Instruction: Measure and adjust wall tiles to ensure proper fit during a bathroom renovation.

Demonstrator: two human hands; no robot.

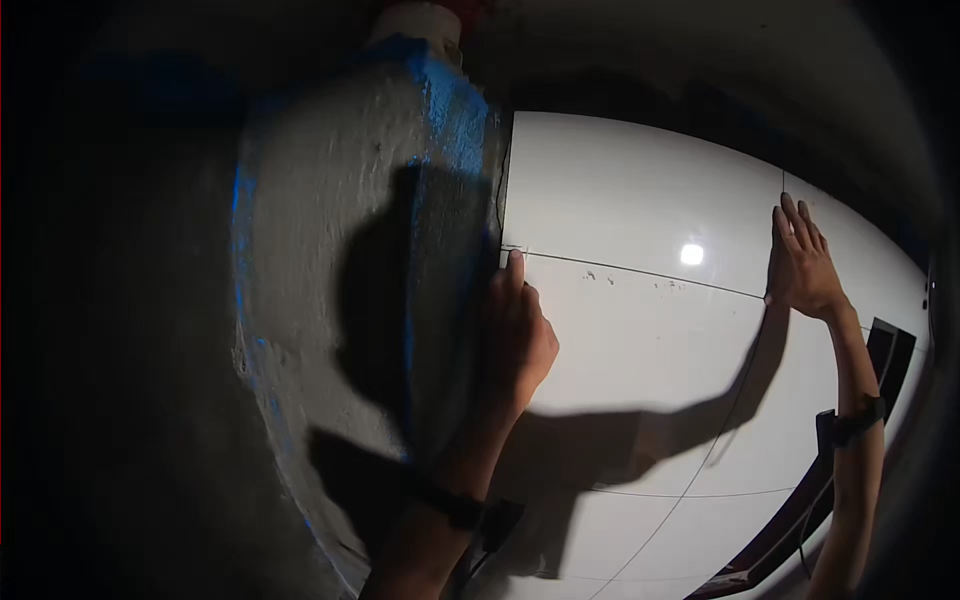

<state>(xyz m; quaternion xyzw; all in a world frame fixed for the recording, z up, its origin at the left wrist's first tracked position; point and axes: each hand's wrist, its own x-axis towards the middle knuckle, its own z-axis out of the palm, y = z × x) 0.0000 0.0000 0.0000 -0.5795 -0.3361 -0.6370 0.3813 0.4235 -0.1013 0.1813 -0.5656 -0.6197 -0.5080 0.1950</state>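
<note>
While both hands press flat on it, the white tile (640, 330) fills mid-frame: left hand (518, 340) at its left edge beside rough plaster (330, 250), right hand (802, 262) at the right joint, fingers extended, gripping nothing, apparently steadying it.

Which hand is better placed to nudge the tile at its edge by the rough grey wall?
Left. The left hand already lies on the white tile's left edge beside the grey plastered wall. The right hand presses flat far over on the tile's right joint.
</note>
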